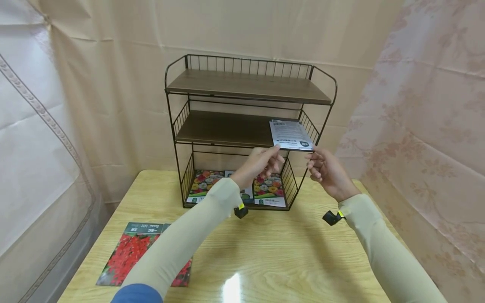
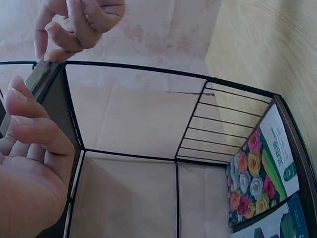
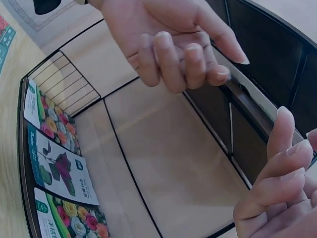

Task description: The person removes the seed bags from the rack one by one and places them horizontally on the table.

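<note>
A white printed seed packet (image 1: 291,134) lies flat at the right end of the rack's middle shelf (image 1: 227,128). My left hand (image 1: 261,164) touches near the packet's front left corner, its other fingers loosely bent below the shelf edge. At the front right corner is my right hand (image 1: 327,170), fingertips against the edge and the remaining fingers relaxed. The right wrist view shows the left hand (image 3: 168,49) with its thumb stretched along the shelf front. Seen from the left wrist, the packet is mostly hidden behind the shelf.
The black wire rack (image 1: 176,164) stands at the table's back. Flower seed packets (image 1: 269,189) line its bottom shelf. Packets with red flowers (image 1: 129,256) lie on the wooden table (image 1: 265,261) at front left, partly under the left sleeve. Curtains hang behind and beside.
</note>
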Action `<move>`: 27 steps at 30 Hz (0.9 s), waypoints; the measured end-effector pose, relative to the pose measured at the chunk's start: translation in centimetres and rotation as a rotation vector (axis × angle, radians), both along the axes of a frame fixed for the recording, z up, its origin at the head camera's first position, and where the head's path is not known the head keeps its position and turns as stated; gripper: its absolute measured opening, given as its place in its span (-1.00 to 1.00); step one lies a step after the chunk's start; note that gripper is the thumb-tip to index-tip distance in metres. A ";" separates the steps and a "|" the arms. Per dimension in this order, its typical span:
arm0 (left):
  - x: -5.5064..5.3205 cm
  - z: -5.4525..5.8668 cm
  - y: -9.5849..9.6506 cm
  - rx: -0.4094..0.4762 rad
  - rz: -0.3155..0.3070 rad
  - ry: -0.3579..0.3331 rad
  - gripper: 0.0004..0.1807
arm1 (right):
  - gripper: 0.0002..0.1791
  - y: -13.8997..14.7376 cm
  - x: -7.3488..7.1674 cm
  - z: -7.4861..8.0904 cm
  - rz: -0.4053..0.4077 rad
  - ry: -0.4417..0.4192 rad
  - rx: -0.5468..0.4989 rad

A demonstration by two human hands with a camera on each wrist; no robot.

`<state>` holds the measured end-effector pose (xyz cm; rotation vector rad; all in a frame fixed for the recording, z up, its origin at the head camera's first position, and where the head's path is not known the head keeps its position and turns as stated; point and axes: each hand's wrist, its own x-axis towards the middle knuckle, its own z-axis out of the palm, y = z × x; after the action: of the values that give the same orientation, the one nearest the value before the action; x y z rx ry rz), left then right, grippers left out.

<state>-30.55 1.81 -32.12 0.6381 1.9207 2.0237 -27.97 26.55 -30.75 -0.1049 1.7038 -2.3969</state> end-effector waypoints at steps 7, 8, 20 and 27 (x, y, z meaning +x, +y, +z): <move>-0.2 0.4 0.2 0.014 0.008 -0.035 -0.38 | -0.64 -0.8 -0.3 0.6 -0.054 -0.013 0.017; -0.2 0.4 0.2 0.015 0.006 -0.036 -0.38 | -0.65 -0.9 -0.3 0.6 -0.060 -0.012 0.011; -0.2 1.1 0.3 0.026 0.013 -0.039 -0.48 | -0.65 -0.6 0.1 0.2 -0.064 0.111 0.034; -0.2 1.6 0.5 0.018 0.023 -0.031 -0.56 | -0.70 -0.7 0.1 0.3 -0.050 0.114 0.042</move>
<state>-30.80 2.26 -30.52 0.5876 1.9035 2.0545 -27.85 25.81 -30.43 -0.1982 1.8265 -2.4322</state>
